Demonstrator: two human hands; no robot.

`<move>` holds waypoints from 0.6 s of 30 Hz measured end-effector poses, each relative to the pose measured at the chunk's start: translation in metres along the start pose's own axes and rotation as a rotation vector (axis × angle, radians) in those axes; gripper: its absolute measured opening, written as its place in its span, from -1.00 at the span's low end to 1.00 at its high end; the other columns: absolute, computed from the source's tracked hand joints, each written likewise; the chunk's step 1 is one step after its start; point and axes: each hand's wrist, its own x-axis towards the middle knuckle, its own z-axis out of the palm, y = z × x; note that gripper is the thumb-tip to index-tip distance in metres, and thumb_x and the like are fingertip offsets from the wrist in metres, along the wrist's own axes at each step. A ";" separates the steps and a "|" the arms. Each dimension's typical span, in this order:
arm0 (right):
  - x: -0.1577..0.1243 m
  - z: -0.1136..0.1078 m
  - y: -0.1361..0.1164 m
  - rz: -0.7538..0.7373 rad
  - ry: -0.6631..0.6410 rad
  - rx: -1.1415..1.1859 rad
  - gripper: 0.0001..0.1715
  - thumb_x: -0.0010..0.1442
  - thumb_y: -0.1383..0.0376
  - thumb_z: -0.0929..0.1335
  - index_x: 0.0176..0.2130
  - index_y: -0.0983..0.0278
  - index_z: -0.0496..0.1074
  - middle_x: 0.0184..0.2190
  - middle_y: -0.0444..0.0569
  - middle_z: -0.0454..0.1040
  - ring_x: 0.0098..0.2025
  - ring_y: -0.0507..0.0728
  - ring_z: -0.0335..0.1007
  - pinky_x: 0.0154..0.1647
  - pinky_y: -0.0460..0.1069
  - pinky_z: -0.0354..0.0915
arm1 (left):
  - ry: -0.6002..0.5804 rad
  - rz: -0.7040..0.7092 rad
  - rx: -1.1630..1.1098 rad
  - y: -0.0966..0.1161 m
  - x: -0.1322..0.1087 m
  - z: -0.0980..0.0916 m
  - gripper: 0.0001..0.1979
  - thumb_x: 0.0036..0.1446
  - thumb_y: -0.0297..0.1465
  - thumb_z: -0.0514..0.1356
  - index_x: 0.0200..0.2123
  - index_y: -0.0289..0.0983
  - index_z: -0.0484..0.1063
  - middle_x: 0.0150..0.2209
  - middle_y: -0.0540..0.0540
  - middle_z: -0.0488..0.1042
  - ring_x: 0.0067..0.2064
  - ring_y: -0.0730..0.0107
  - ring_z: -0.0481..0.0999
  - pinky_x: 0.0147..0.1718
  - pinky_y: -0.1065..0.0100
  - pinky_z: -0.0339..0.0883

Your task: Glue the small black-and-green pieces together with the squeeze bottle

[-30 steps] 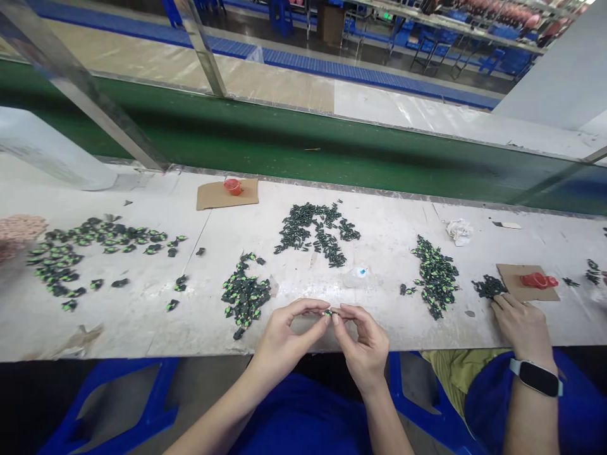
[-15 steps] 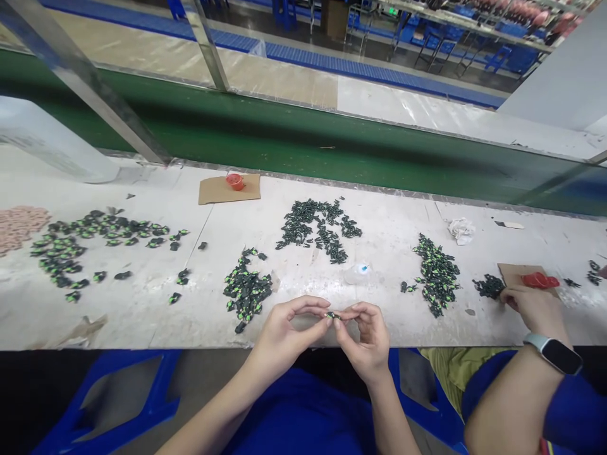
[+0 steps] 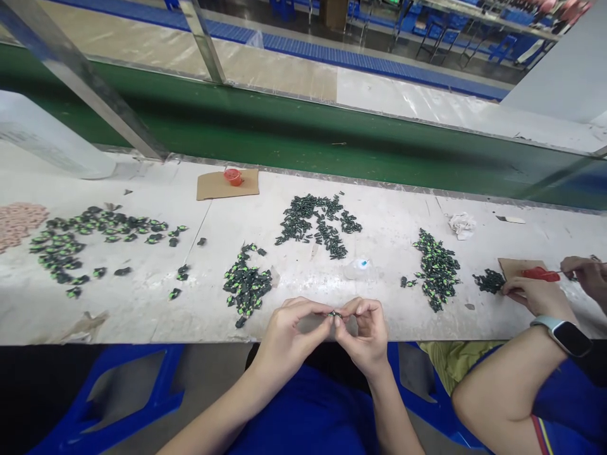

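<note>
scuffed white tabletop [image 3: 203,300]; left hand [image 3: 291,328] and right hand [image 3: 365,332] pinch a tiny dark, green-flecked piece [image 3: 334,314].

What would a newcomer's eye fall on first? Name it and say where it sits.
Probably the left hand and right hand first, meeting around one small dark piece at the near side of the pale table. Next, the green-flecked heaps lying on either side of the hands, with a plain dark heap beyond. Then the red cup on cardboard, near the far edge, left of centre.
</note>
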 end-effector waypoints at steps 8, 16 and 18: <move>0.005 -0.017 0.005 -0.022 -0.072 -0.175 -0.88 0.16 0.38 0.36 -0.26 0.18 0.42 -0.43 -0.10 0.45 -0.41 0.06 0.41 -0.39 -0.03 0.39 | -0.043 0.124 0.074 -0.011 0.005 0.015 -0.86 0.12 -0.40 0.23 -0.23 -0.20 0.53 -0.31 -0.07 0.63 -0.23 0.26 0.59 -0.17 0.26 0.44; 0.040 -0.088 0.027 -0.132 0.226 -0.746 -0.84 0.20 0.27 0.32 -0.29 0.21 0.52 -0.35 0.03 0.54 -0.25 0.22 0.40 -0.20 0.15 0.35 | 0.122 0.141 0.551 -0.038 0.034 -0.045 -0.76 0.22 -0.32 0.11 -0.07 -0.21 0.45 -0.15 -0.15 0.60 -0.08 0.11 0.52 -0.05 0.09 0.30; 0.049 -0.101 0.034 -0.178 0.295 -0.886 -0.81 0.19 0.24 0.32 -0.30 0.23 0.53 -0.33 0.07 0.54 -0.17 0.27 0.37 -0.12 0.21 0.31 | 0.165 0.118 0.757 -0.043 0.038 -0.062 -0.79 0.22 -0.36 0.09 -0.18 -0.24 0.50 -0.18 -0.18 0.60 -0.08 0.04 0.48 -0.08 0.05 0.27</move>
